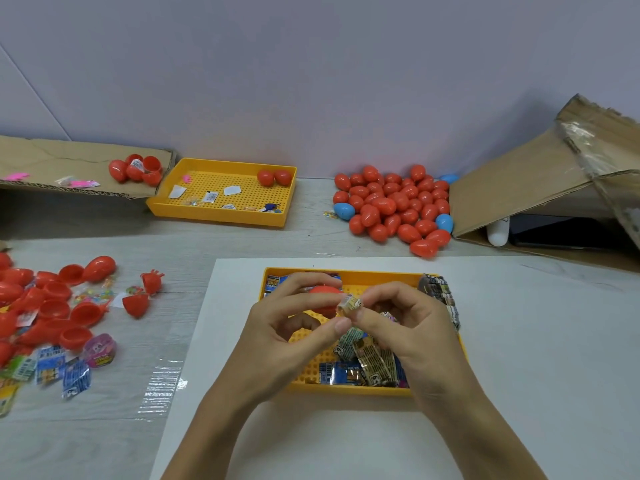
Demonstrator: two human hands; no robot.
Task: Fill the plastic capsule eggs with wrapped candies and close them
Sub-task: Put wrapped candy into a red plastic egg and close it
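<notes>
Above the near yellow tray (349, 389) my left hand (277, 327) grips a red capsule egg half (323, 296) between fingers and thumb. My right hand (408, 323) pinches a small rolled wrapped candy (349, 303) right at the egg half. Several wrapped candies (370, 365) lie in the tray under my hands. A stack of dark wrapped candies (440, 296) leans at the tray's right rim.
Open red egg halves (65, 306) and blue-wrapped candies (62, 372) lie at the left. A heap of closed red and blue eggs (394, 209) sits at the back right beside a cardboard box (540, 188). A second yellow tray (225, 192) and cardboard flap (69, 161) stand behind.
</notes>
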